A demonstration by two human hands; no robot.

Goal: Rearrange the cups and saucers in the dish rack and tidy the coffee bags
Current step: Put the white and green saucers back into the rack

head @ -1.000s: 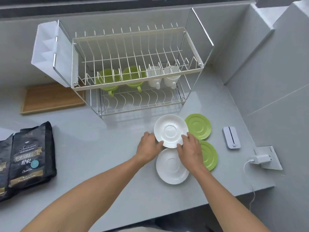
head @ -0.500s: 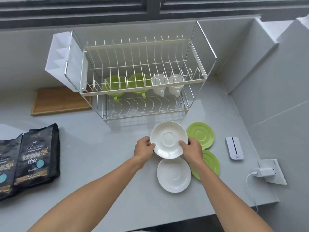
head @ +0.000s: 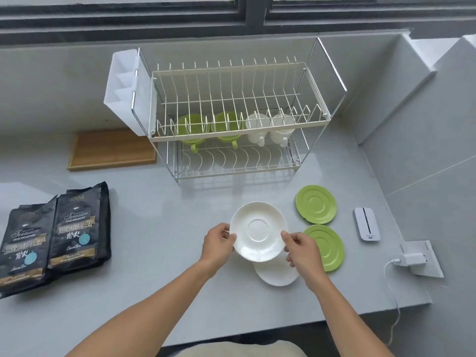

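Both hands, left hand [head: 219, 243] and right hand [head: 300, 247], pinched the round white ceramic saucer [head: 258, 231] by opposite rims above the counter; the white wire dish rack [head: 231, 119] stood straight beyond, slots empty.

grey counter [head: 159, 228] holds dish rack [head: 231, 130], coffee bags [head: 54, 235], wooden tray [head: 110, 150], two green saucers [head: 316, 204], one white saucer [head: 277, 275], small white device [head: 366, 224].

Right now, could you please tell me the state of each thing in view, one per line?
Held white saucer: lifted, gripped at both edges.
Left hand: closed on its left edge.
Right hand: closed on its right edge.
Second white saucer: flat on counter.
Green saucers: flat on counter.
Four cups: under the upper tier.
Coffee bags: lying side by side.
Charger: plugged in.
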